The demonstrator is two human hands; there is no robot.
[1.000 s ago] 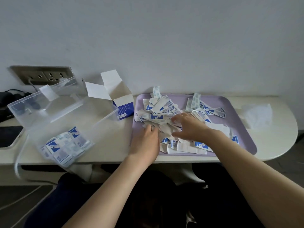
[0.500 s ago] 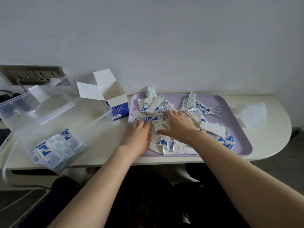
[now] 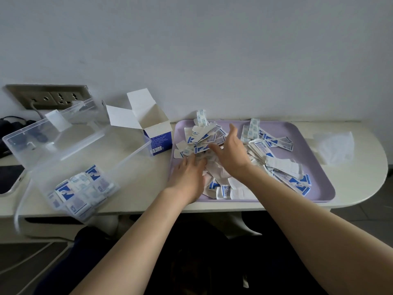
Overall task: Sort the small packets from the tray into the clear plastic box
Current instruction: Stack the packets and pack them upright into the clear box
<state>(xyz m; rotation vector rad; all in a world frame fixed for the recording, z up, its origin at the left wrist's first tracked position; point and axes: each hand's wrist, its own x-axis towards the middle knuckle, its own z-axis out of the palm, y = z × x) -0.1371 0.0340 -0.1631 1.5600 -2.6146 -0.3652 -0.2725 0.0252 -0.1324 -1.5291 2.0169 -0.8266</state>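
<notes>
1. On the tray [image 3: 319, 167], left hand [image 3: 188, 177] lies flat on packets [image 3: 260, 145], fingers straight.
2. Right hand [image 3: 230, 155] just beside it, fingers spread (nothing held).
3. Box [image 3: 63, 145] well left of both hands, some packets inside.

"创口" on white pkt [image 3: 225, 191]

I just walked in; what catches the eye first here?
A messy heap of blue-and-white packets fills the lilac tray at centre right, with the left hand and right hand spread open over it. To the left, a clear plastic box holds a smaller batch in its near corner.
</notes>
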